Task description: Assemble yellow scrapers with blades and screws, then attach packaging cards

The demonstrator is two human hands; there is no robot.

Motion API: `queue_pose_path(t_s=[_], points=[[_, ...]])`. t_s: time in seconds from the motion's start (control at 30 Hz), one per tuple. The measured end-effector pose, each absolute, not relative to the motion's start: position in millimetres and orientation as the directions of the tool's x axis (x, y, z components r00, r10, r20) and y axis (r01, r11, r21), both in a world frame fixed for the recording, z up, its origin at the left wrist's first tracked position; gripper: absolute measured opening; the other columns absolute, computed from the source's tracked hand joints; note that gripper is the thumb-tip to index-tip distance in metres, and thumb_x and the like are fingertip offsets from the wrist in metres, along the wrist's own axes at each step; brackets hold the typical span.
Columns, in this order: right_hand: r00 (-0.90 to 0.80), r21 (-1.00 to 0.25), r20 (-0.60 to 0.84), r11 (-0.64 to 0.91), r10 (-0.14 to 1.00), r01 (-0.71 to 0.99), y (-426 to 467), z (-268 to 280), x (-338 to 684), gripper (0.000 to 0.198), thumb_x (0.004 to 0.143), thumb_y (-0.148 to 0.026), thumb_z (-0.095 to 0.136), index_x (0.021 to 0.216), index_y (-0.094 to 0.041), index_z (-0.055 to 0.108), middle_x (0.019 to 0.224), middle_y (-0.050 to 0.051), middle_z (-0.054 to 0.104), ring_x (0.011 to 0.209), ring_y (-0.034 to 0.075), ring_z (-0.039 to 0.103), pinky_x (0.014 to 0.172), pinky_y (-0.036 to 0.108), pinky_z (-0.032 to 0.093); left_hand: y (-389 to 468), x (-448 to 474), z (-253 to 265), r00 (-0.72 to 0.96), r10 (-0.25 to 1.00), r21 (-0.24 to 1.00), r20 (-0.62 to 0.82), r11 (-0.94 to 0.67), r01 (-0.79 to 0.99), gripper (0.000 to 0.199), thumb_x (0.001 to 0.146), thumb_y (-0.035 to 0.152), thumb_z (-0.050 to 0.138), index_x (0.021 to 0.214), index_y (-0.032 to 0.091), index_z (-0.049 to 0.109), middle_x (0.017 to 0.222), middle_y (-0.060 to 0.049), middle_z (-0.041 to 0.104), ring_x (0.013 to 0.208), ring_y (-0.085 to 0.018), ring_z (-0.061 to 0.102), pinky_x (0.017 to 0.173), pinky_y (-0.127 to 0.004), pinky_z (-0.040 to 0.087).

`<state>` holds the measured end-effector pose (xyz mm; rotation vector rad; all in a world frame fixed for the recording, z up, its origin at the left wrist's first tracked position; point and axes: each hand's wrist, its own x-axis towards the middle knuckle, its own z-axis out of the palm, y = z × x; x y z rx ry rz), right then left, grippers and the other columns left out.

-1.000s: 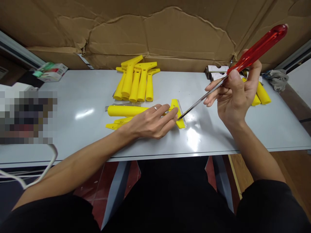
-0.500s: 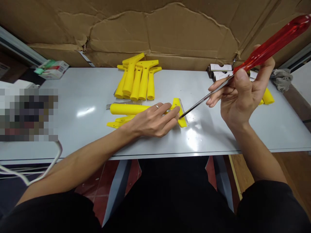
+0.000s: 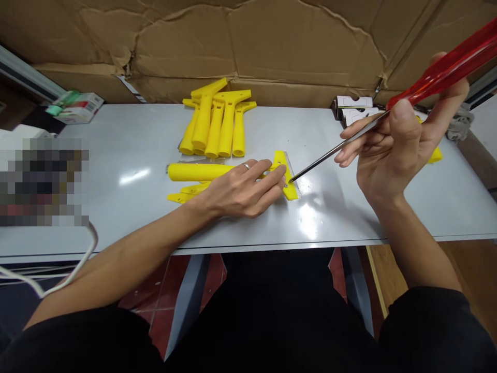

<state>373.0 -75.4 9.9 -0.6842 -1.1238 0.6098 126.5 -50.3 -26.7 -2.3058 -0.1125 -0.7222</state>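
A yellow scraper (image 3: 200,171) lies flat on the table, its head pointing right with a thin blade along the outer edge. My left hand (image 3: 248,189), a ring on one finger, holds it down with closed fingers at the neck and head, hiding part of both. In my right hand (image 3: 392,150) is a screwdriver (image 3: 438,72) with a clear red handle and a long metal shaft, slanting down to the left. Its tip is at the scraper head, just beside a small screw (image 3: 286,185); whether they touch I cannot tell. Flat yellow pieces (image 3: 186,195) lie by my left wrist.
Several yellow scraper handles (image 3: 213,122) are piled at the back of the table (image 3: 135,140). Small white boxes (image 3: 353,106) and a grey cloth (image 3: 461,122) are at the back right. A box (image 3: 83,108) stands back left, a white cable (image 3: 93,238) front left. Cardboard (image 3: 267,46) lines the back.
My right hand and the screwdriver have shifted right, and the tip has moved off to the screw's right side, leaving the screw visible. My left hand keeps its hold on the scraper.
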Motion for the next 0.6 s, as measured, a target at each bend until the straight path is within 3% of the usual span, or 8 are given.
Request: queue_pose_path(t_s=[0.13,0.27,0.43,0.6], points=[[0.283,-0.808,0.532,0.578,0.798,-0.111,-84.3,16.5,369.7,0.072,0.100,-0.042,0.055,0.156,-0.041,0.008,0.077,-0.007,0.066,0.054,0.014,0.066,0.043,0.024,0.050,-50.5,125.2,-26.4,0.842,-0.109,-0.607,0.529,-0.742,0.286,0.007,0.097,0.014,0.061,0.091,0.016,0.064,0.111,-0.010,0.076,0.088,-0.020,0.068,0.061,-0.031,0.057],[0.259,-0.861,0.471,0.503,0.844,-0.074,-90.2,19.9,368.7,0.068,0.100,-0.047,0.056,0.153,-0.038,0.014,0.080,-0.004,0.067,0.059,0.015,0.069,0.046,0.024,0.052,-50.9,124.1,-26.4,0.849,-0.090,-0.596,0.521,-0.750,0.286,0.008,0.099,0.013,0.058,0.096,0.017,0.065,0.112,-0.010,0.076,0.088,-0.020,0.070,0.059,-0.032,0.058],[0.260,-0.835,0.518,0.548,0.815,-0.053,-87.8,16.2,369.5,0.078,0.097,-0.054,0.059,0.155,-0.039,0.009,0.077,-0.004,0.064,0.069,0.016,0.073,0.047,0.022,0.053,-51.4,124.6,-26.6,0.852,-0.093,-0.579,0.515,-0.770,0.266,0.010,0.099,0.013,0.059,0.092,0.017,0.065,0.112,-0.011,0.076,0.088,-0.021,0.070,0.058,-0.032,0.058],[0.324,-0.828,0.516,0.558,0.793,-0.049,-87.7,15.5,367.4,0.072,0.093,-0.052,0.064,0.147,-0.036,0.019,0.074,-0.003,0.064,0.075,0.018,0.074,0.045,0.022,0.051,-52.9,125.3,-23.3,0.880,-0.097,-0.640,0.465,-0.724,0.258,0.012,0.099,0.016,0.059,0.089,0.017,0.066,0.112,-0.009,0.076,0.086,-0.019,0.070,0.056,-0.029,0.056]])
